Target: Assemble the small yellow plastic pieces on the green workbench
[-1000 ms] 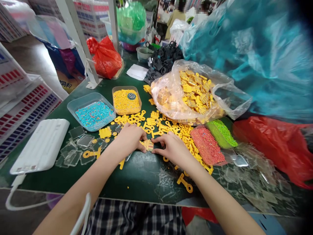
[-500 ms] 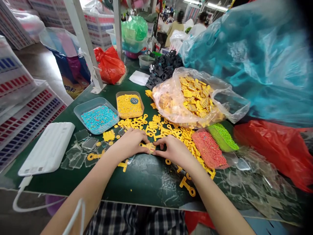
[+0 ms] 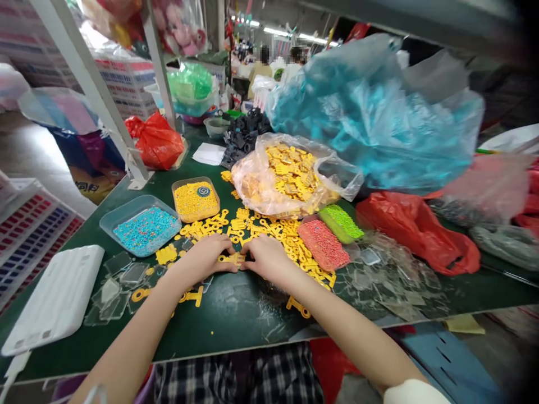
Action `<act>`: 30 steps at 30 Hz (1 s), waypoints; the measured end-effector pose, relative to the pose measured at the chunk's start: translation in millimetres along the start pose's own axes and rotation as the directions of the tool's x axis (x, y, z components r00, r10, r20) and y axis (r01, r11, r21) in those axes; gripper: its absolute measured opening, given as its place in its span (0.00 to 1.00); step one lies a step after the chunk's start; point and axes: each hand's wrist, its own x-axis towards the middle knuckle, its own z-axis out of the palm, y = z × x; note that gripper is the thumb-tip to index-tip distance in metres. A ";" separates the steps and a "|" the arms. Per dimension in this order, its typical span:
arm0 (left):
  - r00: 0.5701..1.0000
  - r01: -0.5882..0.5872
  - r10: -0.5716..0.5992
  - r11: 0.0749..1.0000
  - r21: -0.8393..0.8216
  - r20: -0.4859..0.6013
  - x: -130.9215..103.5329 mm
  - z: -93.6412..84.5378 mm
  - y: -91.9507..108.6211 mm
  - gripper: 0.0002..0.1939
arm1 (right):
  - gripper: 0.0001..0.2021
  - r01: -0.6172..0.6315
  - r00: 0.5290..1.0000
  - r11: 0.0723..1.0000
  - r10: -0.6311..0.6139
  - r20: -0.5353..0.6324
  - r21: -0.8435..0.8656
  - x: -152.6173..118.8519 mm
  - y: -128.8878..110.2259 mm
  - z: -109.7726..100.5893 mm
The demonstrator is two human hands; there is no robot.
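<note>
Small flat yellow plastic piece (image 3: 234, 260) between two bare hands above the dark green counter (image 3: 236, 320); a slip could lose it.
The left hand's (image 3: 210, 251) fingers pinch its left end; the right hand's (image 3: 266, 255) fingers meet its right edge, though whether they grip it I cannot tell. Loose yellow ringed plastic parts (image 3: 298, 247) lie just beyond, so a dropped piece might blend in. A careless sweep of the right forearm (image 3: 337, 317) could scatter the small red beads (image 3: 322, 244) beyond it; the left forearm (image 3: 143, 314) could shift the thin clear plastic squares (image 3: 133, 274) beside it.
</note>
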 end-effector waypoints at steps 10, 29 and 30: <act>0.991 0.087 -0.087 0.996 0.001 -0.107 -12.7 -5.2 8.3 0.12 | 0.09 0.047 0.982 0.985 -0.015 -0.189 0.168 -9.6 -7.8 14.5; 0.922 -0.007 -0.067 0.982 -0.191 -0.382 -20.9 -6.1 7.6 0.22 | 0.23 0.155 0.726 0.909 0.161 -0.668 0.387 16.0 91.8 -79.3; 0.922 0.005 -0.070 0.985 -0.170 -0.380 -20.4 -5.8 6.1 0.21 | 0.21 0.162 0.731 0.920 0.132 -0.670 0.358 16.3 89.6 -74.4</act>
